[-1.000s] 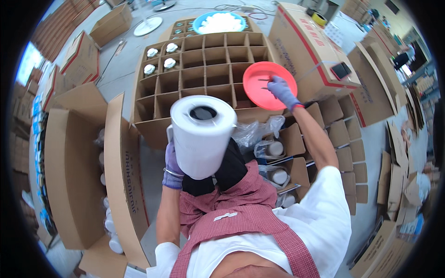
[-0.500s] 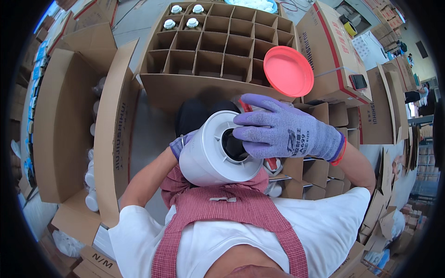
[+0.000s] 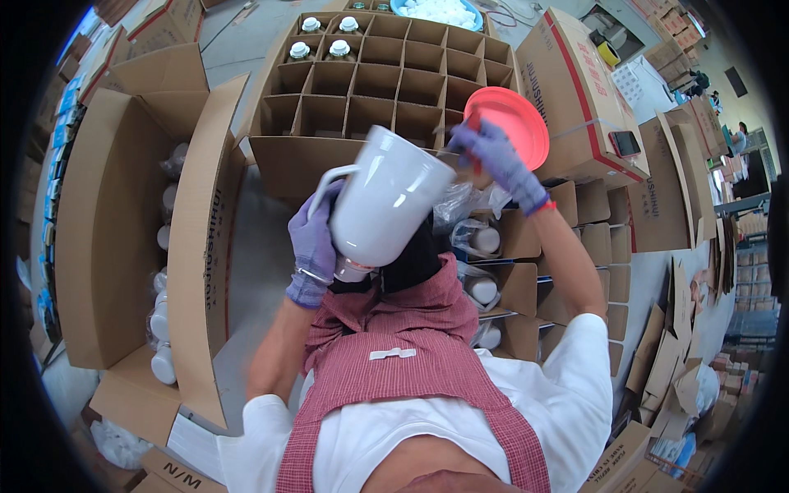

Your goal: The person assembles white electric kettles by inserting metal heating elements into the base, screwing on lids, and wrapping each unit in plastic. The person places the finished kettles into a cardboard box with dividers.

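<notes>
A glossy white handled jug (image 3: 386,201) is tilted above my lap, its wide end pointing up and to the right. Its narrower end, with a shiny band, points down toward my knees. My left hand (image 3: 315,242), in a purple-grey glove, is closed around it on the handle side. Off to the right, my gloved right hand (image 3: 500,160) grips a red-handled tool (image 3: 474,135), which is blurred by motion. That hand is apart from the jug and in front of a round red plastic tray (image 3: 522,123), which rests at the corner of a divided carton.
Ahead stands the divided carton (image 3: 329,152) with several white-capped bottles (image 3: 339,51) at its far left. An open carton (image 3: 123,222) holds wrapped pieces at left. Bagged white-capped items (image 3: 483,289) sit in dividers at right. A phone (image 3: 625,144) lies on a closed carton (image 3: 567,90).
The jug has turned from showing its round base to showing its side and handle. My right hand has left the base and moved up and away, now holding a red-handled tool.
</notes>
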A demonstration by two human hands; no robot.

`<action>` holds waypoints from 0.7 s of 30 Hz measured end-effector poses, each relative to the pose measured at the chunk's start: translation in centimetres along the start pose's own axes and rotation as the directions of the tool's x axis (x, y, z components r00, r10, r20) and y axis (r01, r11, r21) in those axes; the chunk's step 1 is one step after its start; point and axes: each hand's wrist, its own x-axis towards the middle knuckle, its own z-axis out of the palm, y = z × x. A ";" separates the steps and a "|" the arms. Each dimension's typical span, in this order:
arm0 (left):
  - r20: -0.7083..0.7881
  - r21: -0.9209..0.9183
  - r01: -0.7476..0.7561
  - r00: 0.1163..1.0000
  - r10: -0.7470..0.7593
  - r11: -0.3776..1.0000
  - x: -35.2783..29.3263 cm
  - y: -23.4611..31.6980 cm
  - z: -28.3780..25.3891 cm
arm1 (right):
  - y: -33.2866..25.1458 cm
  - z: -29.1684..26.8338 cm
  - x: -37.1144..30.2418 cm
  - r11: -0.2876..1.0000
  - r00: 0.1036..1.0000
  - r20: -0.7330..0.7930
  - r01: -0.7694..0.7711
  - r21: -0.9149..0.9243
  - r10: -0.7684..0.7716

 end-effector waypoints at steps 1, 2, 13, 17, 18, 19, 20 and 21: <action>-0.016 -0.102 0.039 0.999 -0.041 0.994 -0.6 -0.2 -0.5 | 1.0 -1.1 1.9 0.995 0.990 -0.121 0.081 0.060 -0.074; -0.003 -0.316 0.120 0.992 -0.128 0.941 -1.4 -1.2 -1.0 | 3.8 -4.1 4.8 0.957 0.951 -0.229 0.152 -0.247 -0.210; 0.296 0.245 0.062 0.946 -0.135 0.967 -12.5 -4.3 -5.6 | 2.8 4.2 1.3 0.764 0.831 0.293 0.552 -0.334 -0.472; 0.551 0.558 0.047 0.725 -0.413 0.829 -7.8 8.4 -12.5 | 0.6 12.2 -3.8 0.875 0.569 0.771 0.484 -0.033 -0.286; 0.506 0.439 -0.101 0.849 -0.153 0.893 -6.5 10.9 -15.4 | 0.7 12.7 -3.9 0.878 0.595 0.767 0.471 -0.091 -0.240; 0.324 0.444 -0.195 0.945 0.046 0.874 -4.7 12.7 -18.4 | 0.9 13.2 -3.7 0.876 0.624 0.757 0.457 -0.151 -0.195; 0.051 0.536 -0.012 0.999 -0.019 0.844 -2.5 16.1 -20.9 | 0.9 13.5 -3.6 0.862 0.648 0.738 0.468 -0.193 -0.187; 0.014 0.589 -0.287 0.938 0.345 0.755 0.8 14.9 -26.6 | 0.4 14.1 -3.4 0.839 0.672 0.720 0.483 -0.250 -0.173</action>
